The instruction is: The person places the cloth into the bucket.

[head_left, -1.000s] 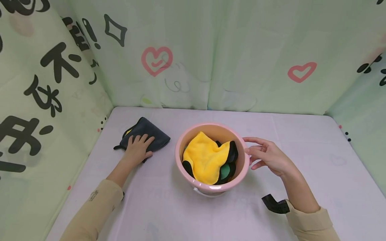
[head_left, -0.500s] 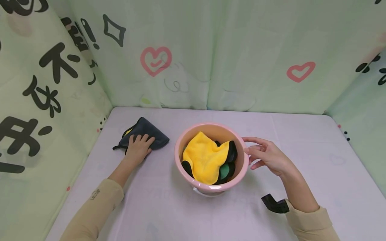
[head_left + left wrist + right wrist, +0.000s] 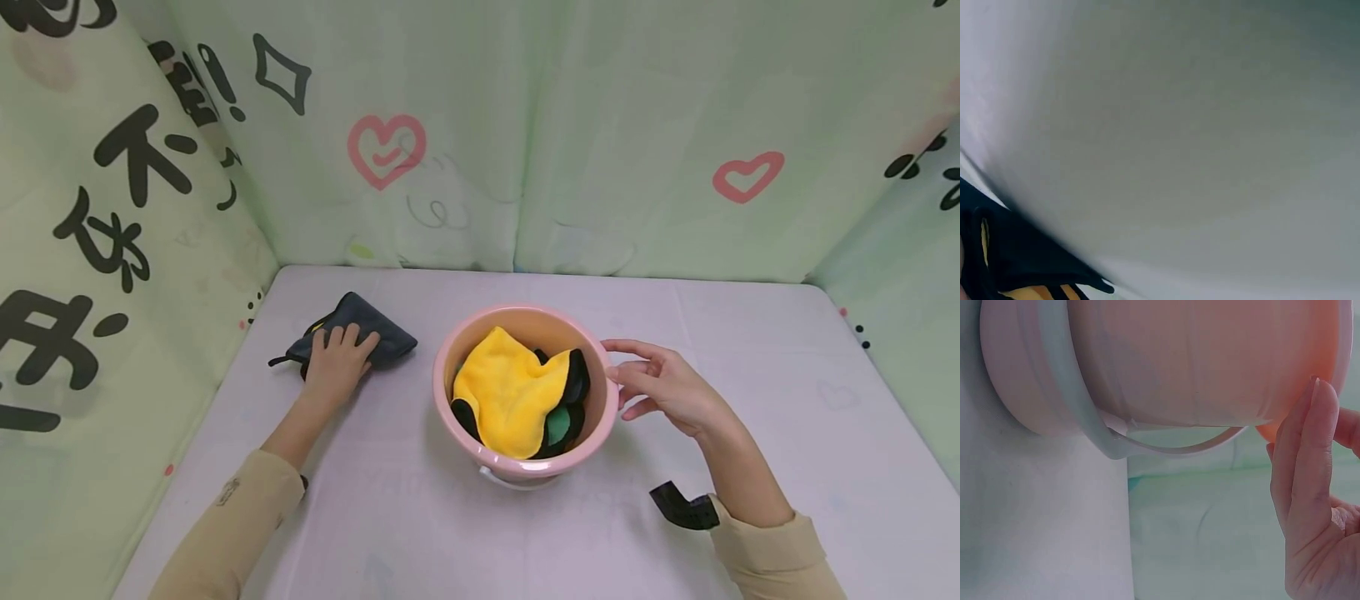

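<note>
On the left of the table lies a dark navy folded fabric piece [image 3: 360,321] with a thin strap and a little yellow showing at its edge. My left hand [image 3: 334,363] rests on its near side, fingers spread over the fabric and thumb partly hidden. The left wrist view catches folds of the same navy fabric [image 3: 1029,250] in its lower left corner. A pink bucket [image 3: 447,379] stands upright at the middle, holding a yellow cloth [image 3: 506,396] with black edges and a green patch. My right hand [image 3: 667,387] holds the bucket's right rim between thumb and fingers.
The bucket's white handle [image 3: 517,482] hangs down on the near side. A black strap end [image 3: 684,508] sticks out from the right sleeve. Pale green printed curtains [image 3: 615,125] enclose the back and sides of the lilac-white table [image 3: 465,542].
My left hand has shifted slightly left, and the navy fabric has slid a little with it, its strap end moving outward. The right hand and bucket stay in place.
</note>
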`<act>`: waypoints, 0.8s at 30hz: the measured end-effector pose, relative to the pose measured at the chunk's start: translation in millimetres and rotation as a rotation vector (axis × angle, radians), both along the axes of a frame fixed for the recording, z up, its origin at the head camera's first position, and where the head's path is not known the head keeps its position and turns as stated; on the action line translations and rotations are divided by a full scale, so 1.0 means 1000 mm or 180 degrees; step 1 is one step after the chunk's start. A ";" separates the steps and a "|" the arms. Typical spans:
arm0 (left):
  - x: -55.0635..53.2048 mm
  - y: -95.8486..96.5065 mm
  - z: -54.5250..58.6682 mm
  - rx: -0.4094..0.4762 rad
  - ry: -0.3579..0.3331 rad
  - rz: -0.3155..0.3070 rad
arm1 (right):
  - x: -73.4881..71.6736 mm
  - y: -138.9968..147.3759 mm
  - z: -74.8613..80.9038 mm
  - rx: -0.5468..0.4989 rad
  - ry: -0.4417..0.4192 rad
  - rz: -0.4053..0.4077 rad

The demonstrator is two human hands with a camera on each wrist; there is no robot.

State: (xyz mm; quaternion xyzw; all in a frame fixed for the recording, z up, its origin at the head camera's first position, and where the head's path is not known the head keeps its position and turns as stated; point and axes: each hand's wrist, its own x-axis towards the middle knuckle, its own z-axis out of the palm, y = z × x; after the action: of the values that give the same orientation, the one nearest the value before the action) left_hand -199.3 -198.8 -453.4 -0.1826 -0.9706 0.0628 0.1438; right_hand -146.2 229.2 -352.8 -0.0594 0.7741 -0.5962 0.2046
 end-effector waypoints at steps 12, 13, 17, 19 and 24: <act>-0.002 0.006 0.029 0.0089 0.0669 -0.0151 | 0.000 0.001 -0.001 0.0037 -0.0030 -0.0026; -0.002 0.007 0.033 0.0093 0.0747 -0.0179 | 0.000 0.001 -0.001 0.0041 -0.0028 -0.0029; -0.003 0.013 0.048 0.0175 0.1004 -0.0286 | 0.000 0.001 -0.002 0.0041 -0.0027 -0.0028; -0.004 0.016 0.055 0.0190 0.1128 -0.0334 | -0.001 0.001 -0.002 0.0034 -0.0030 -0.0027; -0.001 0.027 0.073 0.0223 0.1409 -0.0472 | -0.001 0.000 -0.002 0.0040 -0.0032 -0.0029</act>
State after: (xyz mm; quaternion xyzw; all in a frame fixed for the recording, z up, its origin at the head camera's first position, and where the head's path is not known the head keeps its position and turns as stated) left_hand -200.5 -171.5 -380.4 -0.2301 -0.9009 0.0568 0.3636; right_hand -146.9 229.5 -354.4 -0.0517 0.7771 -0.5925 0.2061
